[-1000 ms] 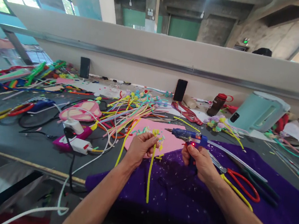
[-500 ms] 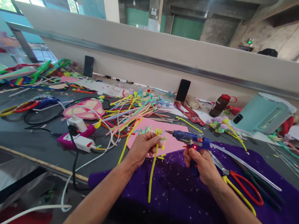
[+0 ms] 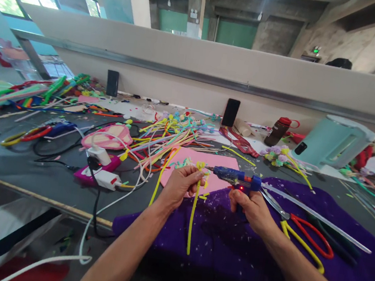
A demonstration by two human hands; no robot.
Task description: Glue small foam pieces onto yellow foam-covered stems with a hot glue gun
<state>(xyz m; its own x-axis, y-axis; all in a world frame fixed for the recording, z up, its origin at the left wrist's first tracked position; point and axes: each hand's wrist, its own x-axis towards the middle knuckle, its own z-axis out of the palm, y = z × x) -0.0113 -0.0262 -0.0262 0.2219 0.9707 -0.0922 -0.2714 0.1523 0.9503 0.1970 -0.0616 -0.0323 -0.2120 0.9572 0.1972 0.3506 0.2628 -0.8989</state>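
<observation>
My left hand [image 3: 185, 182] pinches a yellow pipe cleaner [image 3: 191, 225], whose long stem hangs down and whose top is bent into a small yellow flower shape [image 3: 200, 165]. In my right hand [image 3: 251, 205] is a blue glue gun [image 3: 234, 176] with a red light glowing on it, my fingers wrapped round its handle. The nozzle points left and meets or nearly meets the flower shape. A clear glue stick [image 3: 316, 217] juts from the gun's back. Beneath my hands lie a pink foam sheet [image 3: 221, 164] with small cut bits and a purple cloth [image 3: 219, 238].
Scissors with red and yellow handles [image 3: 313, 237] lie right of my right hand. A power strip [image 3: 81, 174] with plugs and cables sits at left. Behind are a heap of pipe cleaners [image 3: 169, 142], a phone [image 3: 231, 112], a bottle [image 3: 277, 131] and a teal kettle [image 3: 333, 142].
The glue gun has moved slightly left, bringing its nozzle closer to the yellow flower shape. My left hand holds the pipe cleaner in nearly the same place.
</observation>
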